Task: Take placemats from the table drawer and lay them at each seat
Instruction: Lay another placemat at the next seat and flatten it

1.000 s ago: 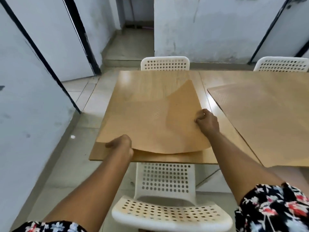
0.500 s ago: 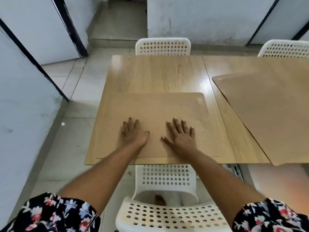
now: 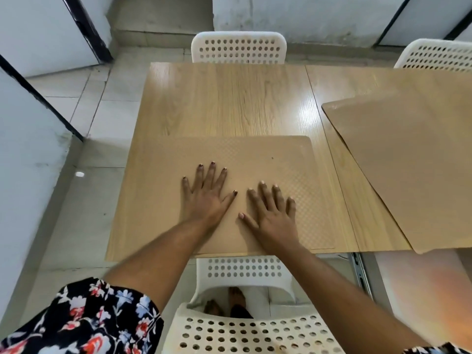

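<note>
A tan textured placemat (image 3: 255, 159) lies flat on the near part of the wooden table (image 3: 229, 98), in front of the near white chair (image 3: 252, 330). My left hand (image 3: 207, 192) and my right hand (image 3: 273, 213) rest palm down on it, side by side, fingers spread, holding nothing. A second tan placemat (image 3: 413, 169) lies at an angle on the right part of the table, its near corner past the table's edge. The open drawer's metal rail (image 3: 360, 272) shows under the table at the right.
Two white perforated chairs stand at the far side, one (image 3: 238, 48) straight across and one (image 3: 436, 57) at the far right. A pale wall (image 3: 28, 162) runs close along the left. Tiled floor (image 3: 84, 200) lies between wall and table.
A second ago both hands gripped the curled placemat by its edges. It now lies flat, and my open hands press on its middle, slid slightly farther forward than half a second ago.
</note>
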